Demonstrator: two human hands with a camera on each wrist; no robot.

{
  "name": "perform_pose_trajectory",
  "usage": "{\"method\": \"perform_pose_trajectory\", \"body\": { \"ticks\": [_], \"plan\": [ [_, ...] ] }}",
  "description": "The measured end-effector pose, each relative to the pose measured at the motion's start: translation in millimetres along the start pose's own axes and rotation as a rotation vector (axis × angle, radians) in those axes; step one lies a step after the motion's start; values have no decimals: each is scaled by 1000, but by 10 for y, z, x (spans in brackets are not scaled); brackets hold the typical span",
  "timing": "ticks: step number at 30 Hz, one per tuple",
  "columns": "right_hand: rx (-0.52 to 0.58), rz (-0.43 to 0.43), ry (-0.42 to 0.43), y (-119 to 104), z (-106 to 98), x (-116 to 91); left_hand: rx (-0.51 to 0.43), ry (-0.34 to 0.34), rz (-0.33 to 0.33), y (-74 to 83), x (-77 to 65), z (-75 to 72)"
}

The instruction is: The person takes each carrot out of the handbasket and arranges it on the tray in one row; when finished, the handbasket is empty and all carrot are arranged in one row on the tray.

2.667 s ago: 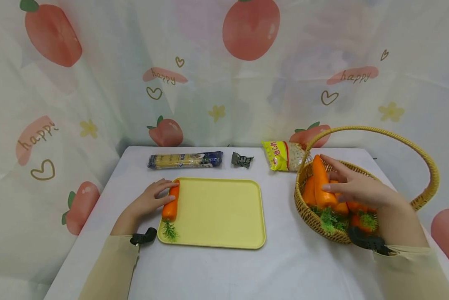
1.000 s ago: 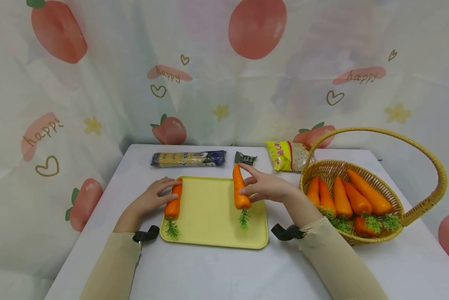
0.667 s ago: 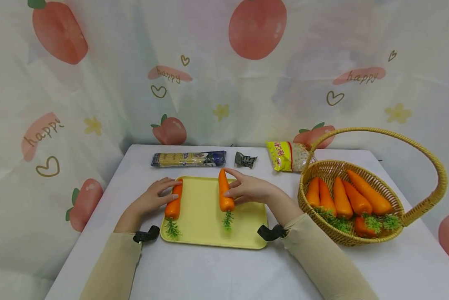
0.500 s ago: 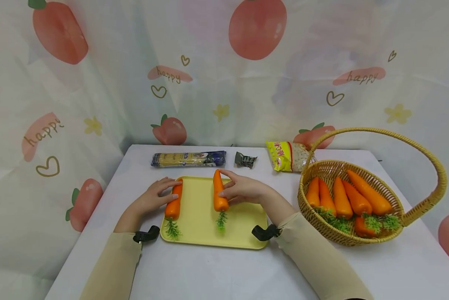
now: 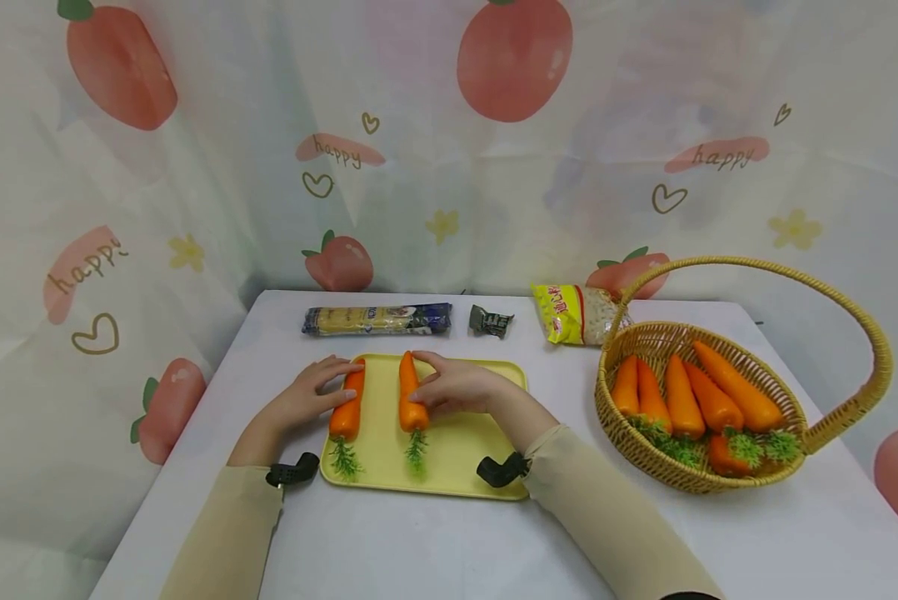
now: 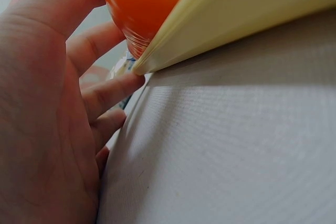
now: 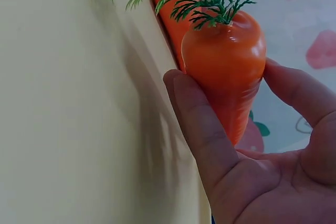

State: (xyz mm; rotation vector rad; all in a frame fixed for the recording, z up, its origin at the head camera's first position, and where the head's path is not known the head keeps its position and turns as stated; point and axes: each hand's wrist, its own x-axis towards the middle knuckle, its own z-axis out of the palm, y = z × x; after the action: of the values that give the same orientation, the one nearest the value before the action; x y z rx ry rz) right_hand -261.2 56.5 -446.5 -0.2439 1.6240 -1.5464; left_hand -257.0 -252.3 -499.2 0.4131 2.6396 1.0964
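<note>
A yellow tray (image 5: 479,454) lies on the table. Along its left side lies an orange carrot (image 5: 346,417) with a green leafy top toward me. My left hand (image 5: 305,396) holds that carrot from the left, thumb across it and fingertips near its tip. In the left wrist view some fingers of the left hand (image 6: 42,93) reach below the tray's rim (image 6: 157,59). Over the tray's left half, my right hand (image 5: 460,387) grips a second carrot (image 5: 411,396), leaves toward me. In the right wrist view this carrot (image 7: 226,61) sits between thumb and fingers, above the tray surface (image 7: 79,119).
On the right stands a wicker basket (image 5: 614,433) with a tall handle, holding several carrots (image 5: 685,400). Along the back lie a long noodle-like packet (image 5: 377,319), a small dark wrapped packet (image 5: 490,321) and a yellow-and-clear bag (image 5: 569,314).
My right hand has carried the second carrot from the basket leftward over the tray, lowering it close to the first carrot. The left hand has kept its place on the first carrot.
</note>
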Motion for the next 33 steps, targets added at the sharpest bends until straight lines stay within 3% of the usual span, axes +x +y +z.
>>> {"method": "perform_pose_trajectory", "body": {
  "ticks": [8,17,26,33],
  "plan": [
    [-20,14,-21,2,119,159,-5,-7,-28,18,-17,-9],
    [-44,29,-15,-15,224,306,-4,1,-11,20,-23,2],
    [-56,25,17,-42,354,364,15,-4,-22,19,-29,5],
    [-138,25,47,-90,458,390,14,-4,-14,1,-23,6]
  ]
}}
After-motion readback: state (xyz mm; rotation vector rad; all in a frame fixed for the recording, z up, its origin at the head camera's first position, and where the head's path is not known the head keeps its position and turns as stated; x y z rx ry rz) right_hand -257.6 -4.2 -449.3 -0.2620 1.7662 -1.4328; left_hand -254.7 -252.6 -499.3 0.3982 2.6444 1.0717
